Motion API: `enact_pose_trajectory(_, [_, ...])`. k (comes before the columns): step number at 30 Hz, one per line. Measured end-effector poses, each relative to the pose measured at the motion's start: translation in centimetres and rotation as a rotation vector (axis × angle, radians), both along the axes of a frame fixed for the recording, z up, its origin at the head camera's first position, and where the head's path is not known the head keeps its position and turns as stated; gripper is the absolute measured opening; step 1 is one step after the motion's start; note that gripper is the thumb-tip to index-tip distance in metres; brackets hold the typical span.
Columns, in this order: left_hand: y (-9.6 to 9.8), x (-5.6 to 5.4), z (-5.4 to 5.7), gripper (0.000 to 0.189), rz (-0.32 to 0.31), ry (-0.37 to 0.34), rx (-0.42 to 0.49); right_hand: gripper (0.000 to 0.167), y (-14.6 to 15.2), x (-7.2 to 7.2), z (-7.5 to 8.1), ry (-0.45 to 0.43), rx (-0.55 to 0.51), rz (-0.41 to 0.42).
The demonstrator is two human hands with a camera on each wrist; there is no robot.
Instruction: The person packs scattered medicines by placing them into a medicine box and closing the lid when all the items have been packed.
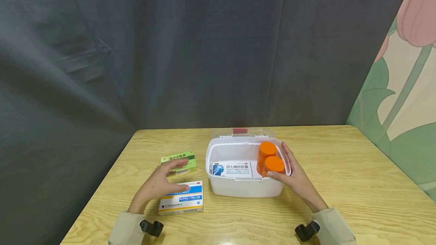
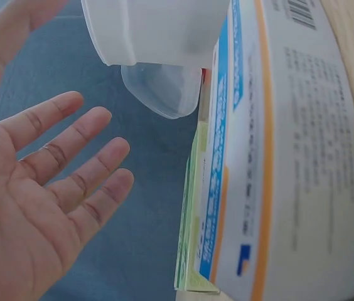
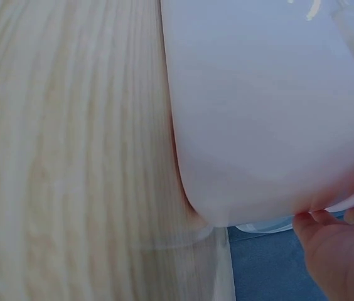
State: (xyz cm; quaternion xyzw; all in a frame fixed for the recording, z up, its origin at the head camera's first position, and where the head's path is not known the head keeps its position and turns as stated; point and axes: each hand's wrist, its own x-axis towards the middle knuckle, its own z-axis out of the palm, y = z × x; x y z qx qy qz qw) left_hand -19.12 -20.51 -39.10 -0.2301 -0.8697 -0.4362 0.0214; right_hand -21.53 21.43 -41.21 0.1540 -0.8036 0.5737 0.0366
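Observation:
My left hand hovers over two medicine boxes with thumb and fingers spread, its palm bare in the left wrist view. Below its thumb lies the white, blue and orange medicine box; behind that, partly covered by the fingers, is a green medicine box. My right hand holds the right end of a white plastic container, thumb over the front rim and fingers along the outer wall. Inside stand two orange-capped bottles on the right and a white-and-blue medicine box on the left.
The container's clear lid is flipped back behind it, with a red piece at its middle. A wooden table carries everything. Dark cloth hangs at the back and left, and a flower-painted wall stands on the right.

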Motion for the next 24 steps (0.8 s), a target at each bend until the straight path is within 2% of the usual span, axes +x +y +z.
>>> enact_pose_trajectory(11, [-0.9,0.5,-0.8,0.072,0.015,-0.027,-0.071,0.103,0.1,0.0,-0.1,-0.001,-0.006,-0.001])
enact_pose_trajectory(18, [-1.6,0.9,-1.0,0.081,0.05,-0.081,-0.072,0.103,0.1,0.0,-0.2,0.003,-0.013,0.002])
enact_pose_trajectory(24, [-2.2,1.3,-1.4,0.08,0.073,-0.103,-0.087,0.103,0.1,0.0,-0.1,-0.004,-0.003,0.001])
